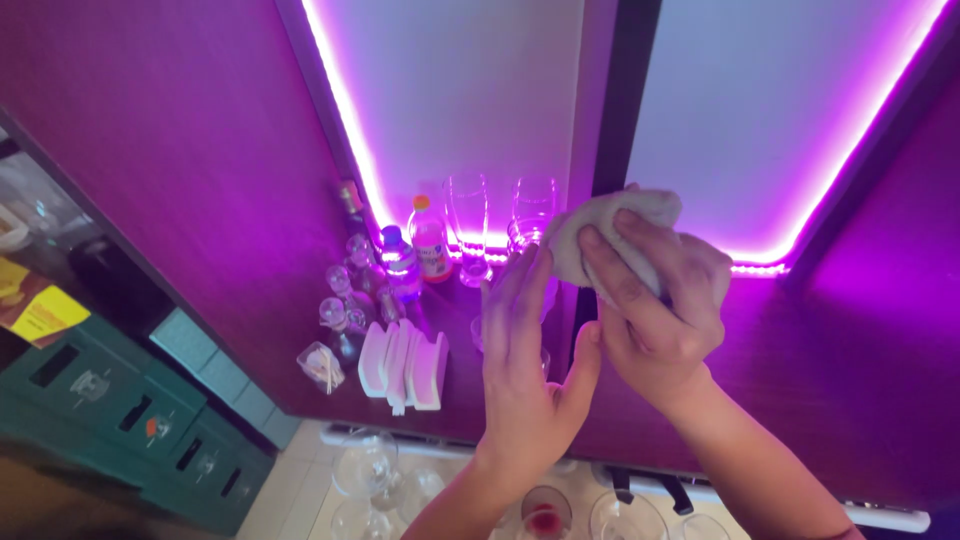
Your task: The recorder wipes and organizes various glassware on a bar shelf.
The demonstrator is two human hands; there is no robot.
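Dark counter [300, 330], bottles [431, 238], glasses [467, 215], napkin holders [405, 365]

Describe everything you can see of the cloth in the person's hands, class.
The cloth is a pale, soft-looking rag, bunched into a rounded wad and tinted pink by the purple light. The right hand grips it from the front, fingers curled over it; the left hand stands open beside it, fingertips near its lower edge. It is held up before the lit panel.

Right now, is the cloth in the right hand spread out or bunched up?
Bunched up: the white cloth sits wadded in the right hand, its fingers curled over it.
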